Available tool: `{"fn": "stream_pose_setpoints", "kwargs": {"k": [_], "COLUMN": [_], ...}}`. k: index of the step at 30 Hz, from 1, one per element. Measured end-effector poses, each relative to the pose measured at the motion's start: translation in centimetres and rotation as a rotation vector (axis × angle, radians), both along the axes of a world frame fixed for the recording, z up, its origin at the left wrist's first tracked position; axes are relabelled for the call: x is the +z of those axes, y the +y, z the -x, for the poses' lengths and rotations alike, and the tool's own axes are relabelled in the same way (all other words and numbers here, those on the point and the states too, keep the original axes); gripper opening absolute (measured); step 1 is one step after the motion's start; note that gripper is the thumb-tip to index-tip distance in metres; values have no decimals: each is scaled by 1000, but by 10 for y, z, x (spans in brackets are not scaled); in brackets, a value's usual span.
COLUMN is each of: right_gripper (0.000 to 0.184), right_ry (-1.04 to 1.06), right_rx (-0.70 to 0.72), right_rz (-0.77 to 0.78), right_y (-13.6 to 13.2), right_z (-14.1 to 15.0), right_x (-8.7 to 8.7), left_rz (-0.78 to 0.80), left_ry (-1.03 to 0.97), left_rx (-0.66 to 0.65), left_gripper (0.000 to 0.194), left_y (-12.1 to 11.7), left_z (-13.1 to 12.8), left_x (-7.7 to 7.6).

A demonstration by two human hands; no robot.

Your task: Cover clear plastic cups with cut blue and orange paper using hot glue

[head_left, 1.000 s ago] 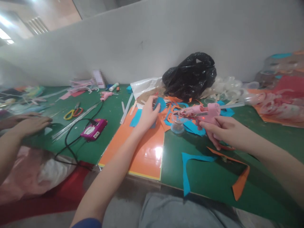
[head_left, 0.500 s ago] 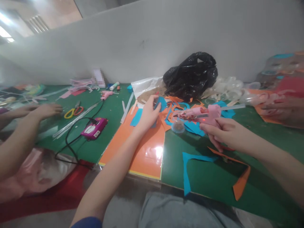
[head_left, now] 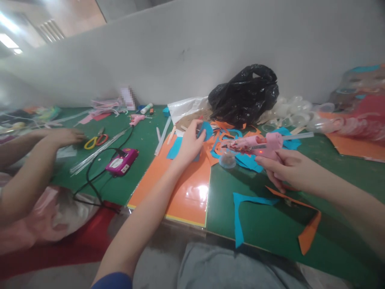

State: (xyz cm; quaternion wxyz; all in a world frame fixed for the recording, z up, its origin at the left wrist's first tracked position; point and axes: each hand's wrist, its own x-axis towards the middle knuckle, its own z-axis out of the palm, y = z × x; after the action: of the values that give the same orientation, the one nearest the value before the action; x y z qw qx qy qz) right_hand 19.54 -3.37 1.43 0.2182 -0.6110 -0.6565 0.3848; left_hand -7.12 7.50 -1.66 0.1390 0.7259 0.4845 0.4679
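My left hand [head_left: 189,144] pinches a curved blue foam cutout [head_left: 206,130] at its fingertips, above an orange sheet [head_left: 192,188] on the green table [head_left: 222,208]. My right hand [head_left: 293,170] grips a pink hot glue gun [head_left: 264,145] sideways, its nozzle pointing left toward the blue cutout and apart from it. A white glue stick [head_left: 297,136] juts from the gun's back end. Below the gun lies a small clear cup [head_left: 227,159] among scattered orange and blue scraps [head_left: 245,160].
A co-worker's hand [head_left: 67,137] reaches over the table's left side near yellow-handled scissors [head_left: 96,141], a magenta device [head_left: 122,162] with black cable, and another pink glue gun [head_left: 136,119]. A black plastic bag [head_left: 244,96] and clear plastic cups [head_left: 296,110] stand by the wall.
The co-worker's hand at the far right has left the view. The left-side co-worker's hand has shifted slightly right. My hands and the glue gun have barely moved.
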Motion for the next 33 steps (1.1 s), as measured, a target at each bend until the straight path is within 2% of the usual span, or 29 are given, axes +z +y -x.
{"fn": "stream_pose_setpoints", "kwargs": {"k": [18,27,33], "right_gripper": [56,55,60], "right_ry": [0,77,90], "right_rx": [7,15,26], "right_rz": [15,17,20], "right_y": [3,-3,-5], "right_z": [-4,-2,-11], "right_x": [-4,7,4], "left_rz": [-9,2,2], "left_ry": [14,13,22], "left_rx": [-5,2,16], "left_gripper": [19,18,19], "left_y": [0,-2,-3], "left_z": [2,0,0], "left_x": [1,3,5]}}
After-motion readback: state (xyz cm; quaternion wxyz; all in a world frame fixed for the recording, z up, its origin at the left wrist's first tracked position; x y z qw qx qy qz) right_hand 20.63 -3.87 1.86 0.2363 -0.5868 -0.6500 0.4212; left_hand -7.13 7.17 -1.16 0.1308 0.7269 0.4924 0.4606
